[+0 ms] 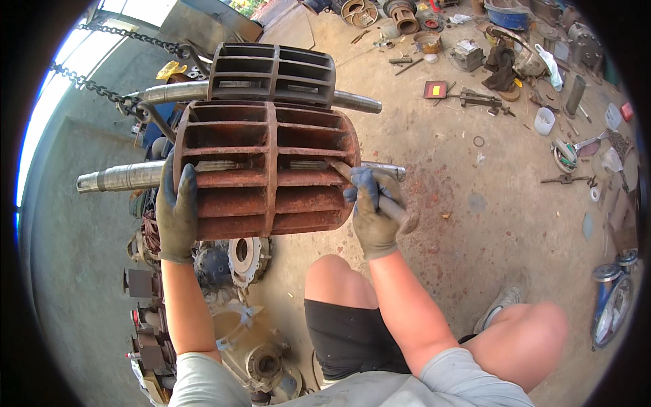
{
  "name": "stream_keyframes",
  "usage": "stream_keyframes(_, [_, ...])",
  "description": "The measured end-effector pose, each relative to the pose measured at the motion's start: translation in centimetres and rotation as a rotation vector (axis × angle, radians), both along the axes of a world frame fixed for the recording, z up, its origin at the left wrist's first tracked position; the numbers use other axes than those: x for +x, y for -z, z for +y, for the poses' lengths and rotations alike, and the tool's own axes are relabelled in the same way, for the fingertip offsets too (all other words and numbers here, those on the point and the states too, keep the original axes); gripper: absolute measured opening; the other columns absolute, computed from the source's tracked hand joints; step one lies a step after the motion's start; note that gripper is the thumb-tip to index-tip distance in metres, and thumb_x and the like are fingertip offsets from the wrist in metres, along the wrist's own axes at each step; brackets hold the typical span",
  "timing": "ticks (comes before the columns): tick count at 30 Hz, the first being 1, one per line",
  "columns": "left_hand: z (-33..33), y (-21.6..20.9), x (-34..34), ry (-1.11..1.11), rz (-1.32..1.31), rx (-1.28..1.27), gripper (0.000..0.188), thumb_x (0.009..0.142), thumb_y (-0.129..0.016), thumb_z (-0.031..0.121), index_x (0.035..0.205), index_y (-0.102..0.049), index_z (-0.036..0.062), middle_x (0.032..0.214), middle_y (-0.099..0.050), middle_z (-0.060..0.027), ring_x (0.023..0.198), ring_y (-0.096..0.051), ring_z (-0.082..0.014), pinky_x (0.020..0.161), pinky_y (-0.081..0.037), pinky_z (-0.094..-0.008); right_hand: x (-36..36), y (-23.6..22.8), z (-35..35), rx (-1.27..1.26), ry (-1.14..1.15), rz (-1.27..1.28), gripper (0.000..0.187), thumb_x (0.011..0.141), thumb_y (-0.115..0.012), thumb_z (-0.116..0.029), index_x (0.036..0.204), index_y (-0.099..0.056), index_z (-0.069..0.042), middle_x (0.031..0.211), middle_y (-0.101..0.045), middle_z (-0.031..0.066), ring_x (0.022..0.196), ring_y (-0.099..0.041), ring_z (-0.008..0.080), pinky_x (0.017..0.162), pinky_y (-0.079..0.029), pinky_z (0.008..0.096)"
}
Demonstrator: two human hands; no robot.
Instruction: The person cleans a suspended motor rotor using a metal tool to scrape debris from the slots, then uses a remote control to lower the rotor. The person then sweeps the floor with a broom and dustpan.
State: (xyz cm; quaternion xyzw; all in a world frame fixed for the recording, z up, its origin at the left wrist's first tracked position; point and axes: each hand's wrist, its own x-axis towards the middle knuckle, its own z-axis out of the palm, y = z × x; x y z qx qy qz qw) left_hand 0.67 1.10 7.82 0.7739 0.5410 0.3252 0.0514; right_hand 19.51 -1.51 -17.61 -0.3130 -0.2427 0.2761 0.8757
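Right hand (pixel 374 216) grips rod (pixel 369 191), tip up-left in rusty rotor (pixel 264 169).

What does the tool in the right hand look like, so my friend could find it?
Start at the big rusty slotted drum on its steel shaft, the nearer of two. At its right end, the gloved right hand grips a thin rusty metal rod whose tip pokes into a slot. The other tools lie on the floor; this one is held.

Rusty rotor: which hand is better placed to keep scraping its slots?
Right. The right hand grips the metal tool, its tip in a slot of the rusty rotor. The left hand lies flat on the rotor's left end, steadying it.
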Motion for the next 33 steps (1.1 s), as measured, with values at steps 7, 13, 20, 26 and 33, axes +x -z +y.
stream_keyframes(7, [-0.4,0.0,0.0,-0.007,-0.050,-0.007,0.056,0.105,-0.057,0.033,0.145,-0.051,-0.0049,0.136,-0.061,-0.0131,0.125,-0.054,-0.0179,0.110,-0.039,-0.0334,0.5,-0.8,0.7,0.075,-0.194,0.308,0.027,0.101,-0.069,-0.024,0.097,-0.067,0.002,0.102,-0.070,0.0101,0.069,-0.065,0.0113,0.059,-0.058,0.0268])
stream_keyframes(13, [0.0,0.1,-0.4,-0.010,0.016,0.054,0.056,0.105,-0.057,0.035,0.145,-0.053,-0.0045,0.137,-0.062,-0.0130,0.124,-0.054,-0.0183,0.109,-0.039,-0.0333,1.3,-4.0,-0.3,0.111,-0.325,0.429,0.039,0.105,-0.061,-0.038,0.099,-0.067,0.000,0.105,-0.070,0.0114,0.077,-0.071,0.0188,0.063,-0.058,0.0291])
stream_keyframes(20, [-0.2,0.5,-0.4,-0.017,-0.048,0.051,0.053,0.106,-0.055,0.036,0.142,-0.057,-0.0031,0.131,-0.066,-0.0143,0.119,-0.057,-0.0200,0.106,-0.042,-0.0343,-1.6,-6.6,-1.8,0.229,-0.239,0.265,0.018,0.104,-0.051,-0.010,0.104,-0.063,0.003,0.112,-0.069,0.0143,0.090,-0.071,0.0213,0.084,-0.061,0.0355])
stream_keyframes(26, [-0.2,0.6,-0.4,-0.027,-0.020,0.066,0.050,0.107,-0.054,0.034,0.138,-0.058,-0.0046,0.125,-0.067,-0.0145,0.114,-0.058,-0.0197,0.102,-0.044,-0.0352,0.0,-4.5,0.1,0.389,-0.158,-0.231,0.015,0.091,-0.053,-0.005,0.093,-0.065,0.004,0.108,-0.068,0.0155,0.095,-0.066,0.0218,0.087,-0.056,0.0350])
stream_keyframes(33, [-0.3,0.7,-0.4,-0.008,-0.027,0.074,0.051,0.107,-0.054,0.035,0.138,-0.057,-0.0051,0.124,-0.066,-0.0148,0.112,-0.058,-0.0202,0.101,-0.045,-0.0347,0.8,-4.1,1.0,0.338,-0.396,-0.025,0.014,0.090,-0.057,-0.008,0.088,-0.066,0.002,0.106,-0.070,0.0129,0.086,-0.064,0.0164,0.079,-0.055,0.0298])
